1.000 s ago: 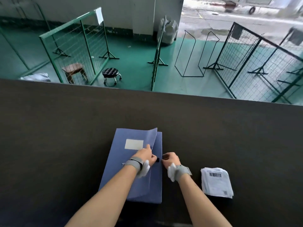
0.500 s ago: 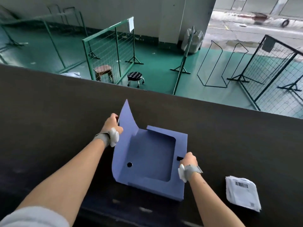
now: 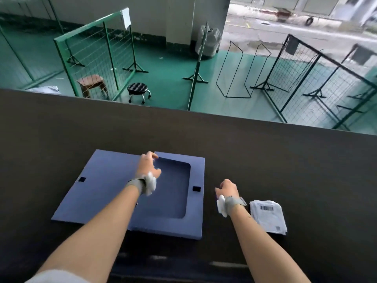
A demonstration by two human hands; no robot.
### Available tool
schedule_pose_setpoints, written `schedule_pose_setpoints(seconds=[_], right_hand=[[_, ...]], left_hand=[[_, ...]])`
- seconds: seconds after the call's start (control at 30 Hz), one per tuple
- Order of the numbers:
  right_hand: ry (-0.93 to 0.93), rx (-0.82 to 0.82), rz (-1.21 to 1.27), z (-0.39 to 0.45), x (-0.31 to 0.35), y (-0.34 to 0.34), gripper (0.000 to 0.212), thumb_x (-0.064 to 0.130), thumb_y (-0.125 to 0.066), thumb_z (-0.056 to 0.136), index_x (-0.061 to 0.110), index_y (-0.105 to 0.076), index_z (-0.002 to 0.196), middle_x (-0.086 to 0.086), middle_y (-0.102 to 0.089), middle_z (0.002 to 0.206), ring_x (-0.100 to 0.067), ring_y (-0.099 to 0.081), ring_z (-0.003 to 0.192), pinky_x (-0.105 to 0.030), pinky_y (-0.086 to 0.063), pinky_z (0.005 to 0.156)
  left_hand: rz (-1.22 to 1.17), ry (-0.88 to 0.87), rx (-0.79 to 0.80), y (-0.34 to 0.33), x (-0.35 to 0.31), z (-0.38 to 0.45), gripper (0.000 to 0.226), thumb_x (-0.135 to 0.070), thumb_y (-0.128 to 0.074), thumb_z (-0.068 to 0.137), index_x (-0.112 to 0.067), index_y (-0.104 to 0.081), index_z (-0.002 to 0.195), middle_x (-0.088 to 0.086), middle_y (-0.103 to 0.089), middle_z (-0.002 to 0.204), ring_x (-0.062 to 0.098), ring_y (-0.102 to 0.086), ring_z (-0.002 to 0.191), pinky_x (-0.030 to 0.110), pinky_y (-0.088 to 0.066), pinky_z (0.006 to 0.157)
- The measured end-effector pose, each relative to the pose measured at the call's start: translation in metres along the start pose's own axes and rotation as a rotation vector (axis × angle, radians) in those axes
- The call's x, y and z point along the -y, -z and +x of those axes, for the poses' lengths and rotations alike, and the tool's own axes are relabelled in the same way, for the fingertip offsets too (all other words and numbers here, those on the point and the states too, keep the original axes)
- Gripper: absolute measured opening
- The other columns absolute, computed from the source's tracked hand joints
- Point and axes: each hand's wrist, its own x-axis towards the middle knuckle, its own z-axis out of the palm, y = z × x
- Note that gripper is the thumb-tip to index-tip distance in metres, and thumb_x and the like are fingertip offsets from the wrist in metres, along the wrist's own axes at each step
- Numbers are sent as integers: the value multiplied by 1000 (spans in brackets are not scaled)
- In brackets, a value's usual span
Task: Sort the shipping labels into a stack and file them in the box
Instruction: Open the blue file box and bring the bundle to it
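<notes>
A flat blue file box lies open on the dark table, its lid folded out flat to the left and its shallow tray empty. My left hand rests over the hinge line at the tray's far left corner, fingers spread, holding nothing. My right hand hovers just right of the box with its fingers curled in and nothing visible in it. A stack of white shipping labels with a barcode on top lies on the table to the right of my right wrist.
The table's far edge drops to a green floor with wire fence panels, a wooden stool and a black wheeled stool.
The box went from closed to fully open: my left hand swung the lid over to the left and laid it flat. My right hand let go of the box's right edge and moved right.
</notes>
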Motion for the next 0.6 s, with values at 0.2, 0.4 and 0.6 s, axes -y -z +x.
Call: schedule_pose_setpoints(seconds=[0.2, 0.4, 0.6], right_hand=[[-217, -87, -24, 22, -94, 63, 28, 18, -62, 82, 9, -62, 108, -11, -64, 112, -29, -61, 106, -33, -52, 89], [-489, -58, 18, 51, -180, 105, 74, 42, -79, 74, 8, -44, 130, -16, -45, 138, -32, -41, 131, -42, -41, 103], [-343, 152, 100, 59, -198, 109, 66, 26, -85, 72, 2, -54, 125, -15, -58, 128, -32, -57, 119, -35, -47, 97]], left_hand=[[-199, 18, 339, -140, -76, -33, 33, -7, -57, 76, -16, -50, 107, 4, -64, 88, 22, -62, 79, 31, -51, 72], [-162, 259, 614, -279, -95, -37, 65, -29, -77, 64, -7, -50, 120, 14, -63, 107, 29, -66, 94, 40, -56, 87], [-134, 353, 690, -303, -144, -70, 49, -26, -76, 75, -4, -53, 113, 11, -60, 113, 19, -56, 95, 34, -50, 93]])
